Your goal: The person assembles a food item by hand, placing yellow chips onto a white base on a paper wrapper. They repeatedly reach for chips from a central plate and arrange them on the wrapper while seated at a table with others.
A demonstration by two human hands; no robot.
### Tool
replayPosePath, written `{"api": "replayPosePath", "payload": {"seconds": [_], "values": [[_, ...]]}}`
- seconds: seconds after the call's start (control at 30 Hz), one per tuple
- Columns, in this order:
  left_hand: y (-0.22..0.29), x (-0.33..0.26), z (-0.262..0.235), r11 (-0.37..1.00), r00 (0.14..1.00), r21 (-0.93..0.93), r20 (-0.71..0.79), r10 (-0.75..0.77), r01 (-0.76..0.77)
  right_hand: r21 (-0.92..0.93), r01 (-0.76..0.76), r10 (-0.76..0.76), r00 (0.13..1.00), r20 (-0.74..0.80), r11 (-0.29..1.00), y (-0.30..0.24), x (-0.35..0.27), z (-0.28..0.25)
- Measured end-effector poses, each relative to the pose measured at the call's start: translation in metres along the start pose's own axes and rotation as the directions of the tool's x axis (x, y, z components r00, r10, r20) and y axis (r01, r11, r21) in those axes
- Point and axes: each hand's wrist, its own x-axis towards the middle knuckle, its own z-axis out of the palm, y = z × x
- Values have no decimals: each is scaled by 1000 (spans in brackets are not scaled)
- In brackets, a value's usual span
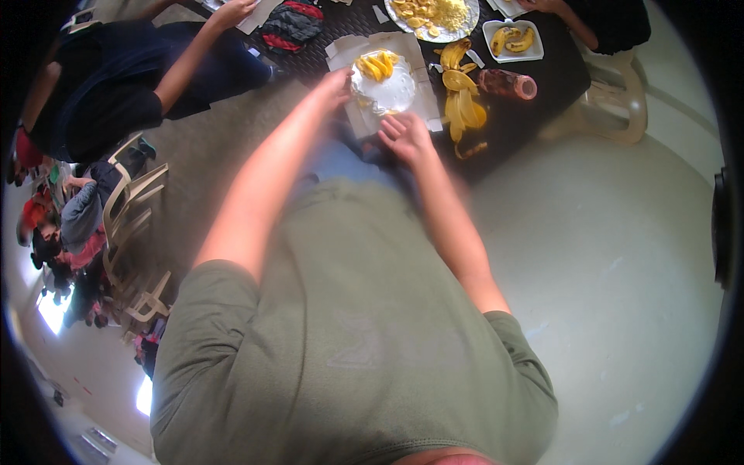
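Observation:
A round cake (394, 87) covered in white cream sits on an opened white cardboard box (425, 114) at the table's near edge. Yellow fruit slices (377, 66) are fanned on its far left part. My left hand (335, 87) is at the cake's left side, its fingers stretched toward the cream and partly blurred; whether they touch the cake or its base, I cannot tell. By the cake's near right edge, my right hand (408, 136) has its fingers apart and holds nothing.
Banana peels (463, 108) lie right of the box, beside a reddish jar (508, 84). Farther back are a foam tray (514, 40) with bananas, a plate (474, 17) of yellow pieces and a red-black cloth item (291, 25). Other people (101, 85) are at both sides of the table.

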Motion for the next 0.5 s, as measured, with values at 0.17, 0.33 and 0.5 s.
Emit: {"api": "replayPosePath", "payload": {"seconds": [0.17, 0.33, 0.5], "values": [[2, -1, -5, 999, 999, -9, 20, -38, 38, -15, -5, 4, 1000, -14, 1000, 2, -2, 7], [5, -11, 7, 999, 999, -34, 31, -30, 31, -2, 10, -10, 998, 55, 1000, 3, -7, 6], [6, -1, -4, 992, 995, 80, 17, -98, 96, -24, -15, 16, 998, 59, 1000, 7, -3, 12]]}}
